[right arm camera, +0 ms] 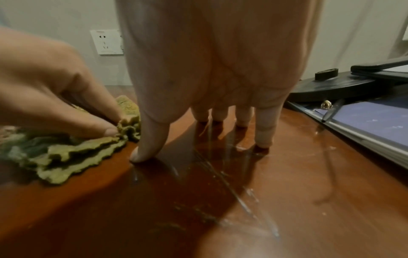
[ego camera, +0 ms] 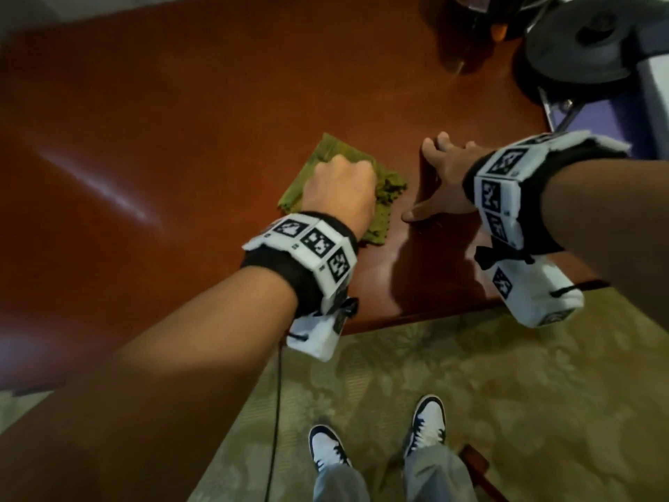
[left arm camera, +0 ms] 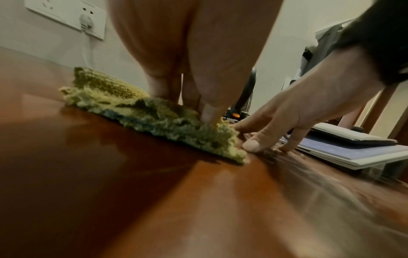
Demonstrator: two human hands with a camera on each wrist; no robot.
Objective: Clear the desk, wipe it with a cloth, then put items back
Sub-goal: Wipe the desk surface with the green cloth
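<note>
Near the front edge of the tabletop [ego camera: 163,132], the left hand [ego camera: 340,190] bunches the green cloth [ego camera: 327,154] beneath curled fingers; the right hand [ego camera: 447,175], splayed and empty, braces just right of it.

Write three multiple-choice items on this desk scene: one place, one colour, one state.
1. Where is the cloth? A. under the left hand B. under the right hand C. hanging off the desk
2. The cloth's colour? A. white B. green C. blue
3. The right hand is: A. gripping the cloth B. a fist C. fingers spread, tips on the desk
Answers: 1 A, the left hand grips it on the desk; 2 B, green in every view; 3 C, straight fingers hold nothing.
</note>
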